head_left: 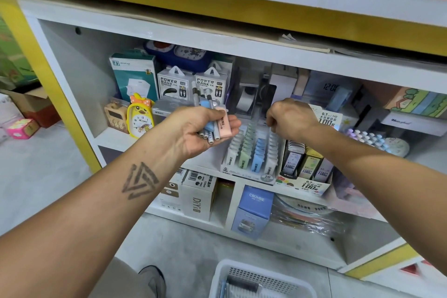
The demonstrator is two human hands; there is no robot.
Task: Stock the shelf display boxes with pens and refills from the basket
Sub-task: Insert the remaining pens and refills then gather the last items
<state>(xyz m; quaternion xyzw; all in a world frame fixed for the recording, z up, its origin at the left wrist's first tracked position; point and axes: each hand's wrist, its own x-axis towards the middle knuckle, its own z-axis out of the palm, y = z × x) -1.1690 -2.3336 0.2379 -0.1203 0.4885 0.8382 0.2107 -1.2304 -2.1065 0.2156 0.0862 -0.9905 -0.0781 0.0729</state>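
Note:
My left hand [193, 128] grips a bundle of pens [207, 116], together with a blue refill case and a pink refill case [223, 123], in front of the shelf. My right hand [289, 120] hovers with curled fingers over the back of a display box of refill cases [254, 155], which holds white, green and blue rows. Whether its fingertips pinch anything is hidden. A second display box of 0.7 HB lead tubes [306, 167] stands to the right. The white basket [222, 276] sits on the floor at the bottom edge.
Power bank boxes [174, 86], a yellow duck clock [140, 118] and a teal box [135, 75] fill the shelf's left side. A tape dispenser [249, 99] stands behind the display boxes. Boxes [254, 210] sit on the lower shelf. My shoe [152, 278] is beside the basket.

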